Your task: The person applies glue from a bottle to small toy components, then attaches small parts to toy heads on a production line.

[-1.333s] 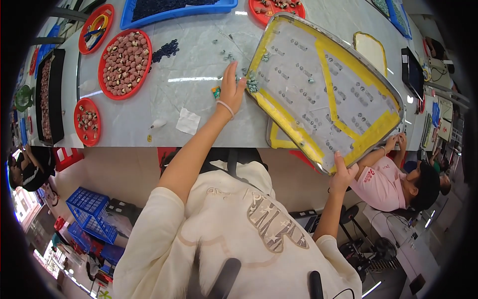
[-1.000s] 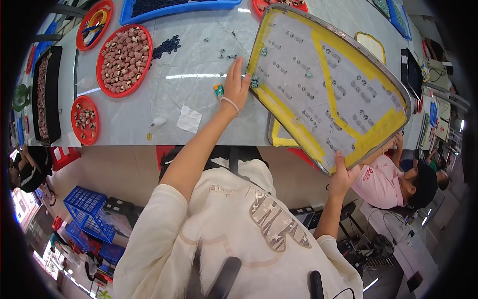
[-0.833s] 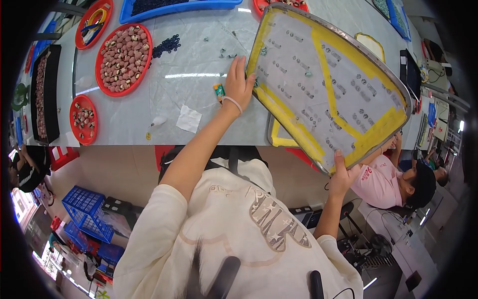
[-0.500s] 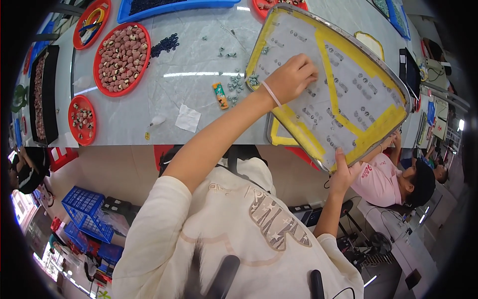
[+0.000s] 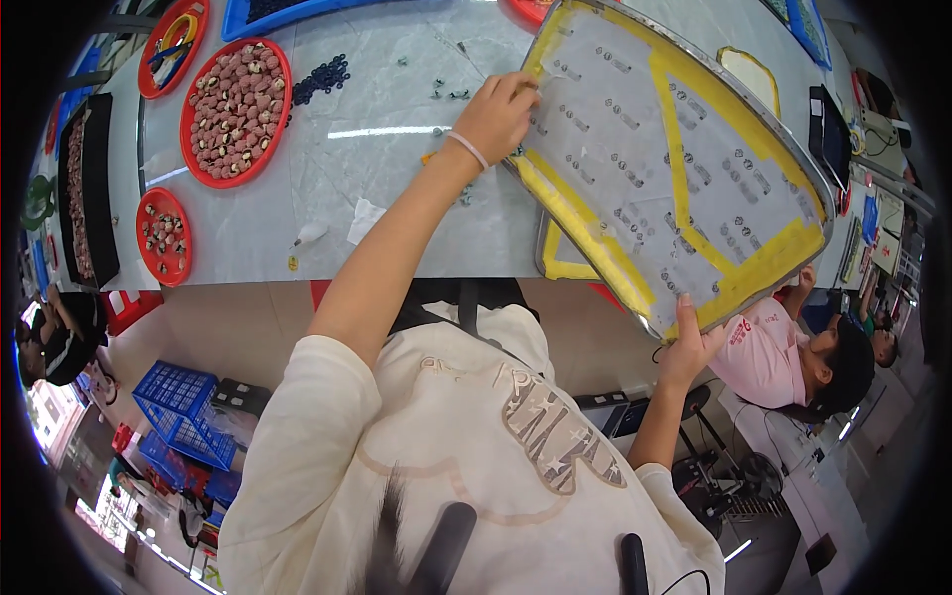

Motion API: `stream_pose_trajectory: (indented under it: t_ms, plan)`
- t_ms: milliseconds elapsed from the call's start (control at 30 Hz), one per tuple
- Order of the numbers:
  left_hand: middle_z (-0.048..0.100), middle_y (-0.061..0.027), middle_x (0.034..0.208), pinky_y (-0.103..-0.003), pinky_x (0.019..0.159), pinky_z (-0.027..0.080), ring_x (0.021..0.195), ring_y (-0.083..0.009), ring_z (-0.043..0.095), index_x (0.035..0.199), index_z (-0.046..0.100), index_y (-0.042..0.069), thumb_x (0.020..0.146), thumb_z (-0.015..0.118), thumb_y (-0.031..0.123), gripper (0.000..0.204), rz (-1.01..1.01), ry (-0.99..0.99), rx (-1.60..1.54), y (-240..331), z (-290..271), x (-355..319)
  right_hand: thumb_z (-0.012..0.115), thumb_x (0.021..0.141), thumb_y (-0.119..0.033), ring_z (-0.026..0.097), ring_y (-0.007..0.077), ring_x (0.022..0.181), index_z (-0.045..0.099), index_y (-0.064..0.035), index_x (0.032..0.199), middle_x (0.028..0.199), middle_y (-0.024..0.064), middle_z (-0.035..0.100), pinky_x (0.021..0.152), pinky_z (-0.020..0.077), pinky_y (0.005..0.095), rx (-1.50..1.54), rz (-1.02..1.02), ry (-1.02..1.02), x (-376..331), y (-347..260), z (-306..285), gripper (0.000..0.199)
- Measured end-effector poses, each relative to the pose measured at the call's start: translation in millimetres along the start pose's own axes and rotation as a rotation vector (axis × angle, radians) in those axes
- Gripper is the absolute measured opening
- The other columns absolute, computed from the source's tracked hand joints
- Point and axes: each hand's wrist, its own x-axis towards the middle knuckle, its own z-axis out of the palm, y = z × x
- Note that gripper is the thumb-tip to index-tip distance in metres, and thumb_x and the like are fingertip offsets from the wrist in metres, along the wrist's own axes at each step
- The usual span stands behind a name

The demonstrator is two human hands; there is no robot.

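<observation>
A metal-framed flat screen [image 5: 635,144], edged and crossed with yellow tape, has rows of small dark printed motifs. Its near corner is in my right hand [image 5: 691,347], with the thumb on top and the fingers beneath. At the screen's left edge, my left hand [image 5: 496,117] has its fingers curled closed. Whether they grip the rim or a small piece is hidden. A few small grey-green pieces [image 5: 456,94] lie on the table just beyond this hand. Below my left wrist, most of an orange-and-green tube is covered by the arm.
Red bowls of pinkish pieces [image 5: 238,114] and a smaller red bowl [image 5: 165,236] stand left, near dark rings [image 5: 322,77]. A white tissue [image 5: 365,220] lies near the table's front edge. Another taped frame [image 5: 563,260] sits under the screen. A person in pink [image 5: 764,352] is at right.
My left hand has moved leftward from above the screen's surface to its left edge. The screen has shifted slightly right, still held by my right hand.
</observation>
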Motion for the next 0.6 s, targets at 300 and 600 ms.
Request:
stream_pose_trajectory:
  t_ms: [300,600]
  plan:
    - [0.048,-0.0124,0.1,-0.034,0.079,0.043,0.091,-0.0286,0.049,0.087,0.053,0.003,0.075,0.06,0.014,0.017,-0.046,-0.067,-0.09,15,12,-47,0.055,0.078,0.001,0.052,0.016,0.092,0.052,0.0108,0.102,0.104,0.0116,0.055,0.083,0.0386,0.0268,-0.13,-0.233,-0.025,-2,0,-1,0.026]
    - [0.051,-0.0104,0.089,-0.036,0.071,0.043,0.084,-0.0273,0.05,0.084,0.052,0.004,0.073,0.056,0.005,0.012,-0.175,-0.034,-0.042,8,17,-58,0.056,0.08,-0.001,0.056,0.0173,0.082,0.056,0.012,0.092,0.091,0.0139,0.061,0.077,0.0421,0.0292,-0.366,-0.487,-0.05,-7,-12,1,0.018]
